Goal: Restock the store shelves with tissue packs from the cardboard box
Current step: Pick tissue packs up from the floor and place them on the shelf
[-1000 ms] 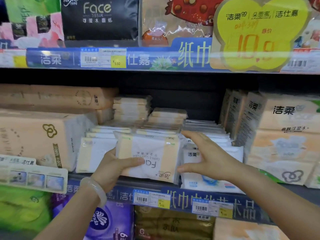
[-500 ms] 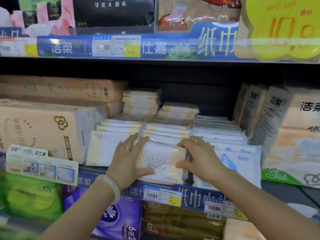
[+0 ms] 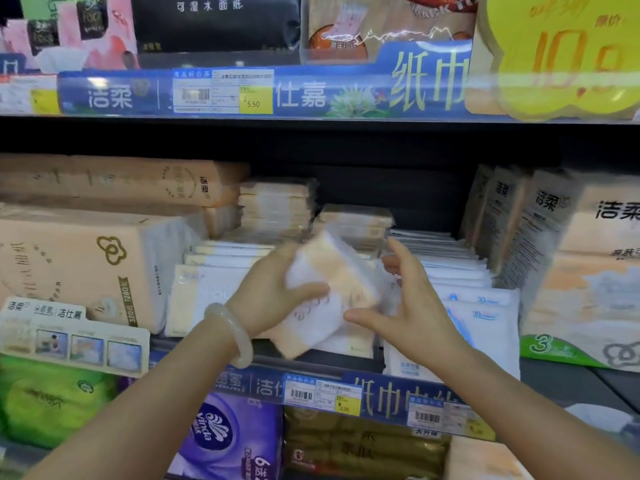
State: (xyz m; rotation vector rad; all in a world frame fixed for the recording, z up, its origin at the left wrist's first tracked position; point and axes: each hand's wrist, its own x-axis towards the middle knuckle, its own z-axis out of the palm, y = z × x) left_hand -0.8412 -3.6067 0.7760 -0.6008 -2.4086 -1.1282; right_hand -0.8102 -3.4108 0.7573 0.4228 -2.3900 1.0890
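Tissue pack [image 3: 325, 292], white w/ peach bands, is now lifted & tilted in front of the middle shelf [image 3: 568, 379]; half a sec ago it sat flat at the shelf front under both hands. It's blurred, print unreadable. One corner points up-left toward the stacks, lower end hangs over the shelf lip.

Left hand [image 3: 266, 292] grips the pack from the left: thumb curled across its face, fingers behind. Earlier that palm lay flat on top. Pale bangle [image 3: 230, 336] on the left wrist.

Right hand [image 3: 412, 306] is spread wide, fingers straight, holding nothing; thumb tip is just beside the pack's lower right edge, can't tell if touching. Before, it was curled on the pack's right end.

Shelf contents: rows of flat peach/white packs [image 3: 228, 261] behind & left of the held one, taller stacks [image 3: 277, 206] further back. Right of them, white/blue packs [image 3: 478, 306] standing in a row. Far left, big peach bundles [image 3: 86, 268]; far right, large wrapped multipacks [image 3: 588, 265]. Blue price strip [image 3: 322, 393] w/ barcode tags runs along the shelf edge. Below: purple Vinda pack [image 3: 228, 438], green pack [image 3: 45, 400]. Yellow promo sign [image 3: 568, 53] top right.
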